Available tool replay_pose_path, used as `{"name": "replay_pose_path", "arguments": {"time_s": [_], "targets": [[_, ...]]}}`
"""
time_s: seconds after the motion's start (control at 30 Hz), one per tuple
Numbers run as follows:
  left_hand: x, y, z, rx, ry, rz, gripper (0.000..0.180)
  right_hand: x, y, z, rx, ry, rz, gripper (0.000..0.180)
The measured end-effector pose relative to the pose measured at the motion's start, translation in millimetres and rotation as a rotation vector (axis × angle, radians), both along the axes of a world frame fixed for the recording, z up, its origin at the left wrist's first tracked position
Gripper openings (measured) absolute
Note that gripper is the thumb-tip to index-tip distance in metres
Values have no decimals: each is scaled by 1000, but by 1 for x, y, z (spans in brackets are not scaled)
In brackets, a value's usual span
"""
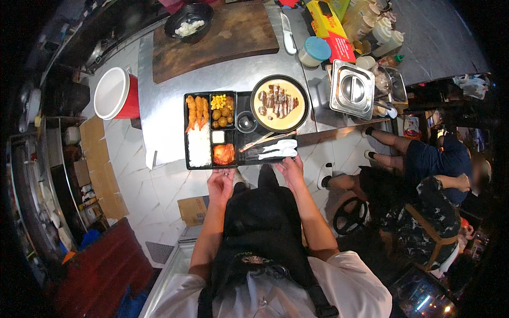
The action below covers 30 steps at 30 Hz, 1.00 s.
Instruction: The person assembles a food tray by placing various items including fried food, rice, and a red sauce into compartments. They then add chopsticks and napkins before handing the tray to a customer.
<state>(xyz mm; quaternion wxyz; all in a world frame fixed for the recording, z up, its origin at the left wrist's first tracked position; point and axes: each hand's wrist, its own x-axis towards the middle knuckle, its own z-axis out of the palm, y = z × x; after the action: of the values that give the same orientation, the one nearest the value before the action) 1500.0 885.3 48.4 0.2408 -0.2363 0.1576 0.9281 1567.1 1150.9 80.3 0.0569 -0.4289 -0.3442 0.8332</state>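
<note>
A black compartment tray (241,158) lies at the near edge of a steel counter (164,106). It carries fried shrimp, rice, corn, meatballs and red kimchi on the left, a small empty cup in the middle, and white plastic cutlery (278,150) with chopsticks on the right. A round black bowl (279,103) of meat in pale sauce with dark drizzle sits on the tray's far right. My left hand (220,180) grips the tray's near edge under the kimchi. My right hand (289,167) holds the near edge below the cutlery.
A wooden board (222,37) with a dark bowl (189,22) lies at the back. A red bucket (117,94) stands left of the counter. A lidded steel container (352,88), sauce bottles (379,29) and a tub (314,51) are right. People sit at the right.
</note>
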Motion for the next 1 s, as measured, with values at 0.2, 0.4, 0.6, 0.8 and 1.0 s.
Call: {"name": "replay_pose_path", "arguments": {"time_s": [0.2, 0.4, 0.6, 0.8, 1.0], "targets": [[-9, 24, 12, -262, 150, -262, 47, 7, -6, -2, -68, -12, -28, 42], [-9, 26, 4, -292, 55, -250, 42, 12, -10, -3, -90, 0, -17, 45], [-9, 20, -6, -308, -13, -259, 35, 0, 14, -5, -208, 170, -18, 45], [9, -1, -51, -120, 148, -197, 34, -27, 41, -7, -318, 153, 82, 63], [-27, -27, -55, 213, -324, -336, 40, -36, 40, -26, -240, 50, 78, 62]]}}
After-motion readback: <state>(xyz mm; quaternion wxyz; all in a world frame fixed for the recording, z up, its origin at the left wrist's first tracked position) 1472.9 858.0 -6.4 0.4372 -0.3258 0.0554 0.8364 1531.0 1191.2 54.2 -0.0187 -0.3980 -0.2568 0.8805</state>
